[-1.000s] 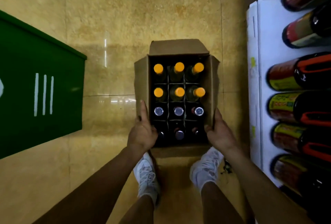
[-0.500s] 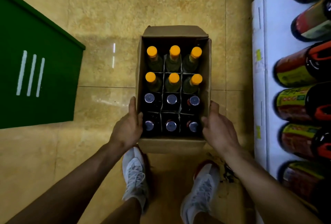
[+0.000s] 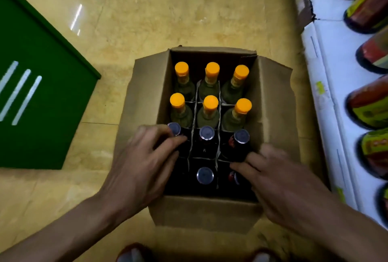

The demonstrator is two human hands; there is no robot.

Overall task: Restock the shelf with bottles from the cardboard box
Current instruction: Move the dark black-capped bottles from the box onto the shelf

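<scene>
The shelf (image 3: pixel 327 68) stands right of our cardboard box (image 3: pixel 273 104). By the box's left wall our left hand (image 3: pixel 144 163) bends its fingers about a dark bottle (image 3: pixel 174 129), grip too blurred to judge. Our right hand (image 3: pixel 279 177) rests straight fingers on the near-right bottle (image 3: pixel 233 177), likely readying to lift both.

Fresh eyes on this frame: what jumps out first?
The open cardboard box sits on the floor at centre, with six orange-capped bottles in its far two rows and dark silver-capped bottles in the near rows. The left hand and right hand are over the near corners, too blurred to judge grip. At right is a white shelf lined with large dark bottles; at left, a green panel.
</scene>
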